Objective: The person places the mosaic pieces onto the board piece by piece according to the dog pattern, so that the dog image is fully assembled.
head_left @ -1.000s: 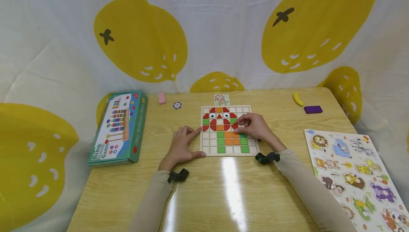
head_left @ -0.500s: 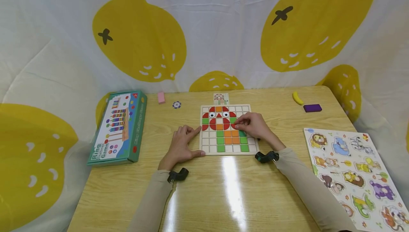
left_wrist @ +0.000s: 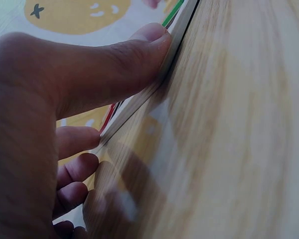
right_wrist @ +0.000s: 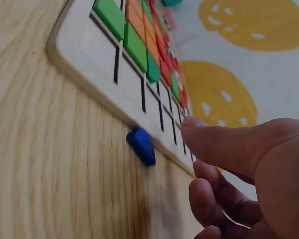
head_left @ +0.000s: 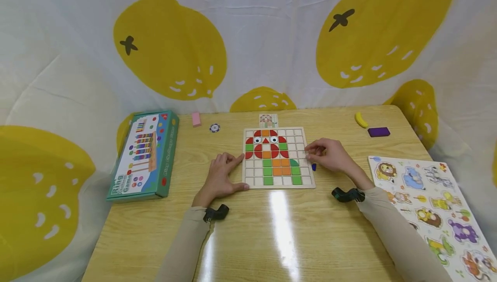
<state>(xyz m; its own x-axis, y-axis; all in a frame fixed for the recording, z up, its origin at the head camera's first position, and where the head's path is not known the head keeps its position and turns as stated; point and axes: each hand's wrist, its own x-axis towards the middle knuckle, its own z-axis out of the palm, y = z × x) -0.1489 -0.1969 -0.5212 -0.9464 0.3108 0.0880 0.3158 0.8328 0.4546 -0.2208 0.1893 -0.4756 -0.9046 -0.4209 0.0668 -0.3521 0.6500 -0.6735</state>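
A square wooden grid board (head_left: 254, 181) lies mid-table, with flat red, orange, green and white pieces forming a figure with two eyes. My left hand (head_left: 221, 176) rests at its left side, thumb against the lower left corner and index fingertip at the left edge. In the left wrist view the thumb (left_wrist: 114, 64) presses along the board's rim. Just off the right edge is my right hand (head_left: 330, 154), fingers loosely bent, nothing between them. A small dark blue piece (right_wrist: 141, 147) lies against the board's right edge, near that hand. A red rounded piece (head_left: 284, 154) sits in the grid.
Behind the board lies a small pattern card (head_left: 268, 120). A ring game box (head_left: 143, 154) stands at left, with a pink block (head_left: 196, 119) and a poker chip (head_left: 215, 128) nearby. At right are a toy banana (head_left: 361, 120), purple block (head_left: 379, 132) and animal puzzle board (head_left: 423, 187).
My right hand has let go of the red rounded piece on the board and moved right, past the edge, uncovering the teal piece and the blue piece. My left hand stays put.
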